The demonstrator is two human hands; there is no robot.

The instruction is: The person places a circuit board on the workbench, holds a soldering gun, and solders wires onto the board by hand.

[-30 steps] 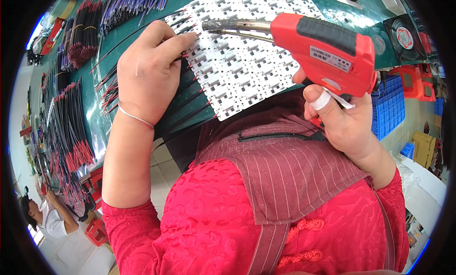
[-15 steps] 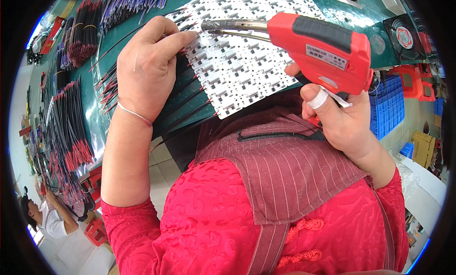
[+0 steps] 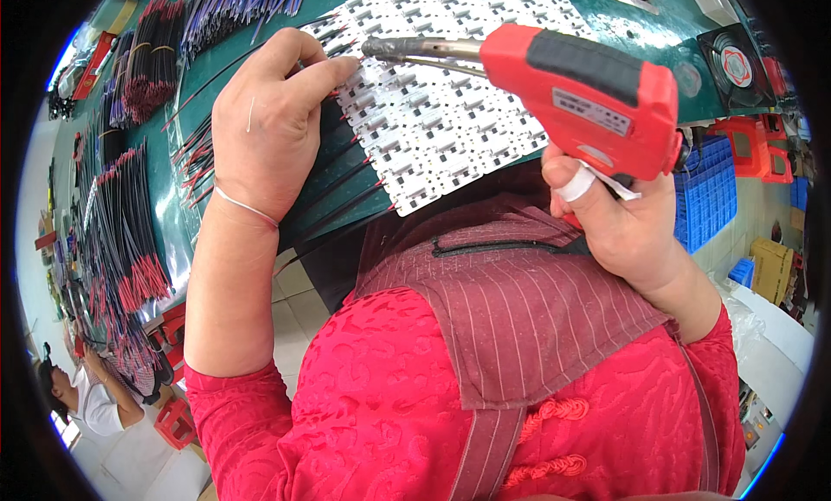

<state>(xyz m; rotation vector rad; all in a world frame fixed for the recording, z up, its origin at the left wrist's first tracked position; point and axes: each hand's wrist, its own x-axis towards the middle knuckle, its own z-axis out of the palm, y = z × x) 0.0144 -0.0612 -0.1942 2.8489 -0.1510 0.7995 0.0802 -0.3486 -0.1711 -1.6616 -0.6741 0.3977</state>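
Observation:
My right hand [image 3: 623,228], white tape around its thumb, grips a red and black soldering gun [image 3: 589,103] by the handle. The gun's dark tip is over the left part of a white panel of small circuit boards [image 3: 450,150], close to my left fingertips. With thumb and forefinger pinched together, my left hand [image 3: 267,129] is at the panel's left edge. It appears to hold a thin wire end, mostly covered by the fingers. Several black wires with red ends [image 3: 342,172] run from that edge under my left hand and wrist.
Bundles of red and black wires [image 3: 154,72] and purple-blue wires [image 3: 238,12] lie on the green tabletop [image 3: 645,68]. More black wires [image 3: 130,224] hang at the left. A small fan [image 3: 736,66] stands far right, above a blue crate [image 3: 705,193]. Another person [image 3: 91,397] is lower left.
The soldering gun has shifted slightly left, its tip nearer my left fingertips, and the gun has turned a little in my right hand. My left hand has barely moved.

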